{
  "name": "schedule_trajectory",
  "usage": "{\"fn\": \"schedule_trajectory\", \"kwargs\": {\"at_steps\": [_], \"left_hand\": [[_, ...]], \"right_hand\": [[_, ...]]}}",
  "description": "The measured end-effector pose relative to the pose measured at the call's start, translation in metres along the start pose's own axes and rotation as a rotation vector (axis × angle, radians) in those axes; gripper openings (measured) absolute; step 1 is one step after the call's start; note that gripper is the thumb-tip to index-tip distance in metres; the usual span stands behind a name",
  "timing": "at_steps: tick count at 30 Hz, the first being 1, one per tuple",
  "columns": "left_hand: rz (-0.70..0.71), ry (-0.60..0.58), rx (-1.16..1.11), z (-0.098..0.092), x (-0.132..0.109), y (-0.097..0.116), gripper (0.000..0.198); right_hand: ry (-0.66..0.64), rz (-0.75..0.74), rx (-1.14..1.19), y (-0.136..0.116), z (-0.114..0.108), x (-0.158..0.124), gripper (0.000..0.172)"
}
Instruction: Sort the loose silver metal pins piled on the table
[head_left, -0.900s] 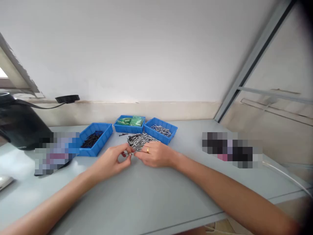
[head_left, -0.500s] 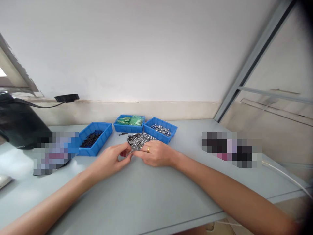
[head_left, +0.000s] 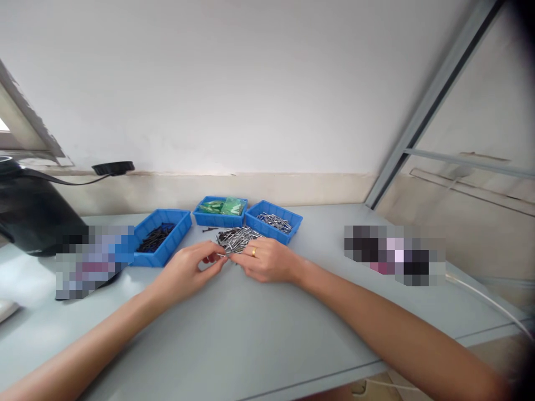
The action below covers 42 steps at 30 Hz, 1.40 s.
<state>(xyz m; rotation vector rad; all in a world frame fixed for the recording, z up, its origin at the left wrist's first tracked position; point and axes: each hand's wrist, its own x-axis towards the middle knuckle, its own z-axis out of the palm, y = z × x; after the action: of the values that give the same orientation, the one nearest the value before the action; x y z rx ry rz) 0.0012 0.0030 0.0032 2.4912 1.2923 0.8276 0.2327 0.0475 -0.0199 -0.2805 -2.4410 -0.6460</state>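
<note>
My left hand point(head_left: 193, 268) is closed in a pinch at the near edge of a pile of silver screw- or nail-like fasteners point(head_left: 240, 239). A thin silver fastener point(head_left: 221, 255) shows at its fingertips. My right hand point(head_left: 266, 260), with a gold ring, meets the left fingertips; its fingers are bent together, and what they hold is hidden. Some dark pieces are mixed into the pile's left side. Behind the pile on the right, a blue tray point(head_left: 288, 234) contains more silver fasteners. To the left, another blue tray point(head_left: 161, 259) contains black screws point(head_left: 155, 238).
A third blue tray point(head_left: 221, 220) with green packets point(head_left: 232, 206) stands at the back, near the wall. One black screw point(head_left: 209, 229) lies before it. A large dark bottle point(head_left: 37, 217) stands left. Blurred-out items lie on both sides; a white cable point(head_left: 480, 295) runs right.
My hands stay together at the pile's near edge. The right fingers have shifted slightly, and the silver fastener at the left fingertips shows more plainly. The trays have not moved.
</note>
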Motion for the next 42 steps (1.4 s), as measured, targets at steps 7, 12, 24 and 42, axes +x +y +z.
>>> {"fn": "schedule_trajectory", "kwargs": {"at_steps": [7, 12, 24, 42], "left_hand": [[-0.006, -0.007, -0.096, -0.001, 0.001, 0.003, 0.02], [-0.068, -0.04, -0.121, -0.002, -0.001, 0.006, 0.021], [-0.026, -0.043, -0.012, 0.0, 0.0, 0.001, 0.019], [-0.057, -0.027, -0.082, -0.004, 0.001, 0.01, 0.02]], "right_hand": [[-0.104, -0.018, 0.011, 0.0, -0.001, 0.001, 0.021], [-0.104, -0.029, 0.03, 0.0, -0.001, 0.0, 0.023], [-0.02, -0.005, 0.026, 0.0, 0.003, -0.001, 0.033], [-0.073, 0.0, 0.023, -0.001, 0.002, -0.001, 0.03]]}}
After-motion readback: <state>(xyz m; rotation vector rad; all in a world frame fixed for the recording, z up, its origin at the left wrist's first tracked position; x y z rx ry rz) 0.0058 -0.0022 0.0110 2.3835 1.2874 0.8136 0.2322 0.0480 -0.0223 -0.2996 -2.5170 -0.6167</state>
